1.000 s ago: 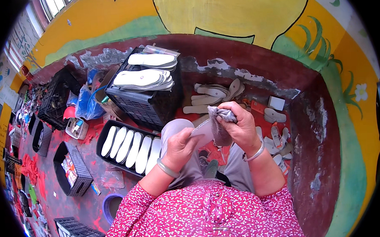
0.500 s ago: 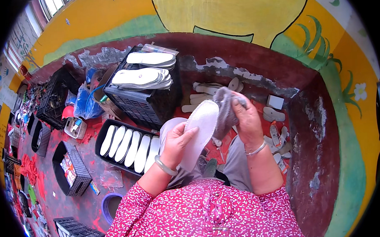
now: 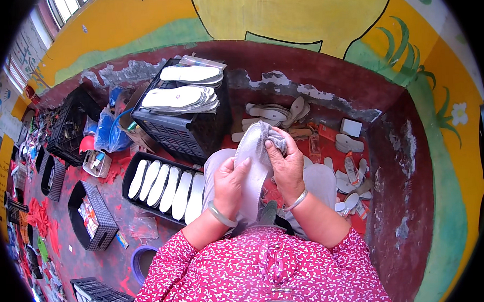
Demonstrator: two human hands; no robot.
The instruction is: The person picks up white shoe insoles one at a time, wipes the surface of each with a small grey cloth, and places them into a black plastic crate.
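In front of my lap, a pale shoe sole (image 3: 255, 178) stands tilted with its upper end away from me. My left hand (image 3: 228, 185) is closed on its left edge, thumb lying across the face. My right hand (image 3: 289, 169) grips a bunched grey cloth (image 3: 275, 137) and presses it against the upper right edge of the sole. The fingers behind the sole and inside the cloth are hidden. Left of my knees, a black basket (image 3: 163, 212) holds a row of several white soles (image 3: 169, 190).
A black crate (image 3: 177, 133) beyond the basket carries stacked white soles (image 3: 180, 98). More loose soles (image 3: 273, 113) lie by the dark red wall (image 3: 398, 198), near a small white box (image 3: 350, 127). Farther left are a patterned basket (image 3: 100, 228) and a purple-rimmed bucket (image 3: 136, 263).
My right hand has moved left, bringing the cloth from beside the sole onto its upper end. The sole now stands more upright, and my left hand has shifted slightly right.
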